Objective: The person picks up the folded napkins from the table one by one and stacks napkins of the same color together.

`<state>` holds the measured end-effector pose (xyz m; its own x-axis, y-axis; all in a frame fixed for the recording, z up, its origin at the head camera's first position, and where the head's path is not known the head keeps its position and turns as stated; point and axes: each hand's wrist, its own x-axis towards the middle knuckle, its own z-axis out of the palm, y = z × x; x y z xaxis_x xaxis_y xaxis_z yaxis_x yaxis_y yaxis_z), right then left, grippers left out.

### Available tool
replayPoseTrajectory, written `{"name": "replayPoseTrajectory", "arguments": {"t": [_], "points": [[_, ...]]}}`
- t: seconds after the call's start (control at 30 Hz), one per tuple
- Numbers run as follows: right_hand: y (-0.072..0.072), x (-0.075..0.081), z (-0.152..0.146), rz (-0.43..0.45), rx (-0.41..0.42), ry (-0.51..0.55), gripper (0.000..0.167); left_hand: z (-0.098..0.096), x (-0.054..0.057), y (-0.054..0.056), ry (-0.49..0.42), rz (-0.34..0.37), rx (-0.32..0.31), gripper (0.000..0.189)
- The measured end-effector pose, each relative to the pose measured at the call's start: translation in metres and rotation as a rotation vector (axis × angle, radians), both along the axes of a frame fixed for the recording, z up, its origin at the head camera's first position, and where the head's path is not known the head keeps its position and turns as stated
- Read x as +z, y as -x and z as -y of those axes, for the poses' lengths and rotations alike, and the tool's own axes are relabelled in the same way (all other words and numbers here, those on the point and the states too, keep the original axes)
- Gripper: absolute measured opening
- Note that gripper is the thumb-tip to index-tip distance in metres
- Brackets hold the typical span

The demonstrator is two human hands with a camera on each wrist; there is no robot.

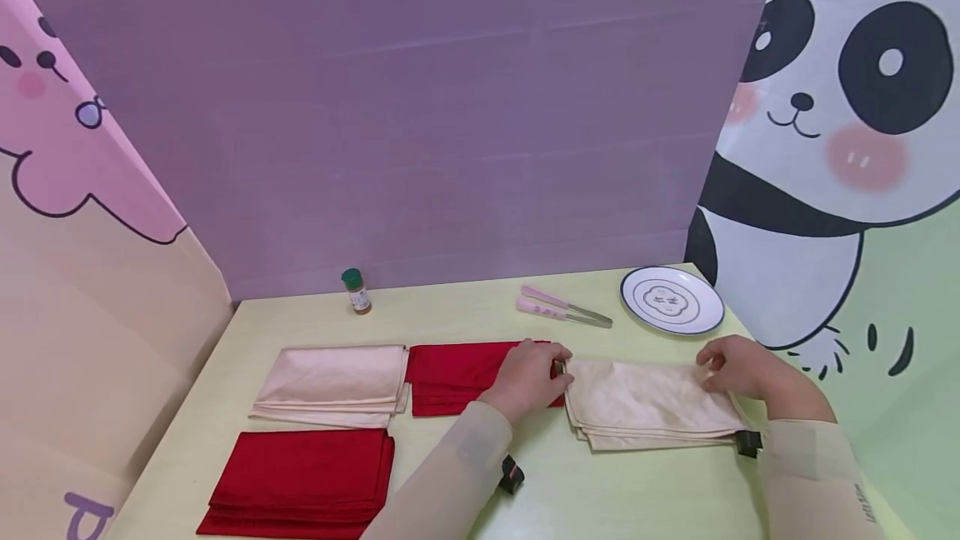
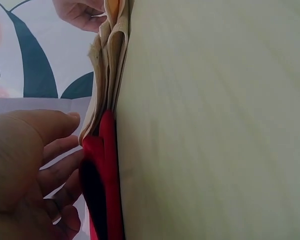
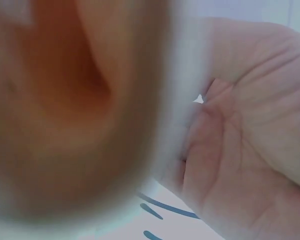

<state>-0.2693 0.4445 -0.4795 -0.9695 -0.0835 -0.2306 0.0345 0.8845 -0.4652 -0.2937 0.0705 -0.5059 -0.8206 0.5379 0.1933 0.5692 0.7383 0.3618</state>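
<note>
In the head view a folded cream cloth [image 1: 652, 402] lies flat at the right, between both hands. My left hand [image 1: 527, 377] is at its left edge, above a folded red cloth [image 1: 457, 373]. The left wrist view shows the left thumb beside the layered cream edge [image 2: 107, 65], fingers loosely bent and apart, nothing gripped. My right hand [image 1: 738, 369] rests at the cream cloth's far right corner with loosely bent fingers. In the right wrist view a blurred fold hides its fingertips.
Left of the red cloth lies a folded pale pink cloth [image 1: 337, 377], with another folded red cloth [image 1: 300, 473] nearer me. Toward the back stand a green-capped jar [image 1: 356, 292], pink-handled tongs [image 1: 562, 308] and a white plate [image 1: 672, 323]. Printed panels border the table [image 1: 547, 507].
</note>
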Motion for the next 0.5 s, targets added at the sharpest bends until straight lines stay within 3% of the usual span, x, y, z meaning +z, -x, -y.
{"name": "replayPoseTrajectory", "arguments": {"t": [0.5], "points": [[-0.0037, 0.0035, 0.0018, 0.006, -0.011, -0.015, 0.032, -0.0075, -0.0015, 0.0030, 0.060, -0.011, 0.008, 0.033]]}}
